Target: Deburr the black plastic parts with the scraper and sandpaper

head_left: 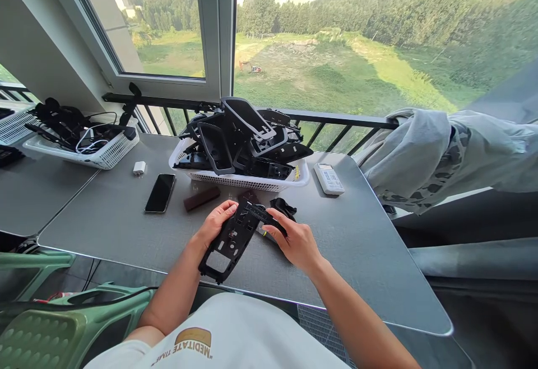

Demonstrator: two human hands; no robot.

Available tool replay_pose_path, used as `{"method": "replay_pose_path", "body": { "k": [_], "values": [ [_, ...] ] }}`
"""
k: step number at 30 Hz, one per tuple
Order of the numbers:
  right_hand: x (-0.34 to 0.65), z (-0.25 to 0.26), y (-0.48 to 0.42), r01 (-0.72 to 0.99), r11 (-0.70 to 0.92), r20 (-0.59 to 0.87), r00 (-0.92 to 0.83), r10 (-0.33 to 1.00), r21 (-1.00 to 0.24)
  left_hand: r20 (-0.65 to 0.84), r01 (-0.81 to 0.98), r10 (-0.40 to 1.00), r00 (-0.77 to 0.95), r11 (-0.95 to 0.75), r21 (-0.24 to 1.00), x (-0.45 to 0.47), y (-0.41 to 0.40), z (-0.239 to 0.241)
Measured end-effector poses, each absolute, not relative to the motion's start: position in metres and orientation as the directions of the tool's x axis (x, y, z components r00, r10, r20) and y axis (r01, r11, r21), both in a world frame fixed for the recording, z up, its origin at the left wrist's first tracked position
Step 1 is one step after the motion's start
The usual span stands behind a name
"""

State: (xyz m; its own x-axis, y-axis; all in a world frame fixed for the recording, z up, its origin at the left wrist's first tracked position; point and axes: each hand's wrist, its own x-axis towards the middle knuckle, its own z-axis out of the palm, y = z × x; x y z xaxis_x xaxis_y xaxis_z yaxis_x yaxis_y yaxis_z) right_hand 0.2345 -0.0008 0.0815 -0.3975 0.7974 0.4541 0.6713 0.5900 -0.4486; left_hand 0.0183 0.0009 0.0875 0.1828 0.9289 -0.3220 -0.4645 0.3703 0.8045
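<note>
My left hand (216, 225) grips the upper left edge of a black plastic panel (232, 236) with a rectangular opening at its lower end. The panel is tilted above the table's front part. My right hand (296, 240) is closed, thumb and fingers pinching a slim black bar with fine marks, which looks like a caliper (263, 213). The caliper lies across the panel's upper right end. Under my right hand, a small item with a yellow-green stripe (265, 234) is mostly hidden. A crumpled black thing (284, 207) lies just behind that hand.
A white basket (235, 180) heaped with black plastic parts stands at the back. A brown bar (202, 198), phone (160, 193), white charger (139, 167) and white keypad device (329, 179) lie on the grey table (357, 257). Another basket (111, 153) with cables stands left; green stools (75, 324) below.
</note>
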Motion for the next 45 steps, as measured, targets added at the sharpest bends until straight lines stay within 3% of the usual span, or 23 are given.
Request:
{"method": "replay_pose_path", "body": {
  "k": [8, 12, 15, 18, 23, 29, 34, 38, 41, 45],
  "values": [
    [0.234, 0.082, -0.001, 0.648, 0.552, 0.413, -0.372, 0.831, -0.525, -0.317, -0.464, 0.927, 0.199, 0.374, 0.803, 0.015, 0.001, 0.088],
    [0.238, 0.083, 0.003, 0.605, 0.419, 0.368, -0.214, 0.905, -0.678, -0.287, -0.48, 0.939, 0.189, 0.343, 0.808, 0.011, 0.002, 0.084],
    [0.239, 0.087, 0.007, 0.422, 0.285, 0.287, -0.059, 0.956, -0.861, -0.219, -0.558, 0.971, 0.1, 0.237, 0.795, 0.011, 0.001, 0.084],
    [0.232, 0.09, 0.003, 0.126, 0.125, 0.11, -0.123, 0.986, -0.984, -0.168, -0.632, 0.985, -0.041, 0.104, 0.768, 0.016, -0.001, 0.087],
    [0.213, 0.087, -0.019, -0.093, -0.108, -0.085, -0.224, 0.971, -0.99, -0.14, -0.674, 0.985, -0.099, 0.037, 0.738, 0.024, -0.005, 0.089],
    [0.208, 0.082, -0.033, -0.167, -0.079, -0.076, -0.022, 0.997, -0.983, -0.208, -0.738, 0.963, -0.174, 0.012, 0.675, 0.034, -0.007, 0.087],
    [0.199, 0.076, -0.028, -0.222, -0.085, -0.089, 0.007, 0.996, -0.971, -0.208, -0.762, 0.978, 0.009, 0.141, 0.632, 0.051, -0.017, 0.088],
    [0.192, 0.07, -0.022, -0.205, -0.036, -0.046, 0.048, 0.998, -0.978, -0.212, -0.763, 0.94, 0.269, 0.342, 0.548, 0.049, -0.025, 0.09],
    [0.193, 0.069, -0.02, -0.073, 0.045, 0.039, 0.074, 0.996, -0.996, -0.27, -0.735, 0.879, 0.393, 0.477, 0.482, 0.044, -0.025, 0.091],
    [0.201, 0.074, -0.019, 0.2, 0.178, 0.185, 0.015, 0.983, -0.963, -0.343, -0.722, 0.913, 0.223, 0.391, 0.571, 0.045, -0.022, 0.09]
  ]
}}
